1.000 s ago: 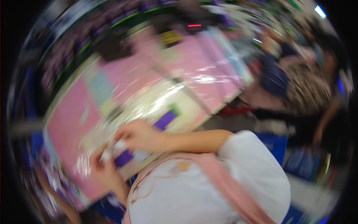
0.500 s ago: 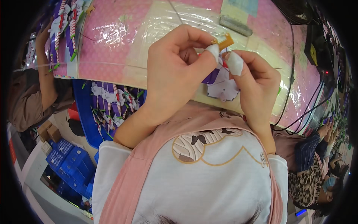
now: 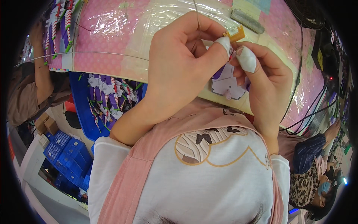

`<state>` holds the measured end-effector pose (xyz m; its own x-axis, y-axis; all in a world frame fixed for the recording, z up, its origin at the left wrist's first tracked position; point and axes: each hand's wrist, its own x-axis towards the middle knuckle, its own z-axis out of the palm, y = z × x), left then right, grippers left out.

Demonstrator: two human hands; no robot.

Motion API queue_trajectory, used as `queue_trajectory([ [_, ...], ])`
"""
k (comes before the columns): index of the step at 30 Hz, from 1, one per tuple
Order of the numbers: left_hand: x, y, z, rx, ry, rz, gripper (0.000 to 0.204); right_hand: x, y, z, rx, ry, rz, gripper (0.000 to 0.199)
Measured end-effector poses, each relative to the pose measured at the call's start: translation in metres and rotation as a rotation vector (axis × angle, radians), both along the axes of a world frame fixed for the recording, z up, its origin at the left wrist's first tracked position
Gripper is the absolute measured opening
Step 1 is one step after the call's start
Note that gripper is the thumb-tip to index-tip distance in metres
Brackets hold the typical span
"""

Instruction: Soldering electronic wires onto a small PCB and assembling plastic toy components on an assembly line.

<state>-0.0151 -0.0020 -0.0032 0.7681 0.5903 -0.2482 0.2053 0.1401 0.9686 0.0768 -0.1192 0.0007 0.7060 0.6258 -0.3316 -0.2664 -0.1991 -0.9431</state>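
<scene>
1. Head view: your left hand (image 3: 179,63) and right hand (image 3: 266,78) are raised together over the near edge of the pink table (image 3: 108,44), which is under clear plastic film.
2. Both hands meet on a small orange piece (image 3: 236,35). It sits at the top of the pinch, just above your fingertips.
3. Left fingers are curled in, with the taped thumb tip (image 3: 225,44) pressed on the piece from below-left. Right fingers are bunched, and the taped fingertip (image 3: 246,59) closes against it from the right. Both hands look clamped on it; the contact itself is partly hidden.
4. A purple-and-white paper cutout (image 3: 227,82) hangs just below the pinch, between your palms. I cannot tell whether it is joined to the orange piece.
5. Step in hand, as a judgement: you are fitting or pressing the orange piece onto the cutout, mid-assembly, not yet released.
6. The next move likely calls for a steady two-finger squeeze with the cutout kept flat. The taped tips may slip, so keep pressure square.
7. Orientation: the orange piece's long axis runs tilted, lower-left to upper-right in the picture, free end pointing up-right, away from you. The cutout hangs downward from it.
8. Around you: a blue bin (image 3: 112,100) of striped and purple parts sits below the table at your left, a grey bar (image 3: 248,20) lies on the table beyond your hands, and cables (image 3: 298,74) run at right.
</scene>
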Motion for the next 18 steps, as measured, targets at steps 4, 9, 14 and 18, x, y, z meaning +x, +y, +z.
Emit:
queue_trajectory([
  [4, -0.0006, 0.0010, 0.0010, -0.050, -0.004, 0.010, 0.014, 0.0000, -0.0018, -0.0020, -0.040, -0.078, 0.020, 0.018],
  [9, -0.0040, 0.0016, 0.0013, -0.102, -0.033, 0.000, 0.014, 0.0017, -0.0017, 0.0013, -0.051, 0.059, 0.008, 0.018],
  [14, -0.0004, 0.0018, 0.0001, -0.080, -0.033, -0.014, 0.015, 0.0070, 0.0007, -0.0012, -0.004, 0.093, -0.008, 0.017],
  [18, -0.0022, 0.0020, 0.0004, -0.063, -0.027, -0.018, 0.015, 0.0047, 0.0029, -0.0001, -0.022, 0.078, -0.011, 0.016],
])
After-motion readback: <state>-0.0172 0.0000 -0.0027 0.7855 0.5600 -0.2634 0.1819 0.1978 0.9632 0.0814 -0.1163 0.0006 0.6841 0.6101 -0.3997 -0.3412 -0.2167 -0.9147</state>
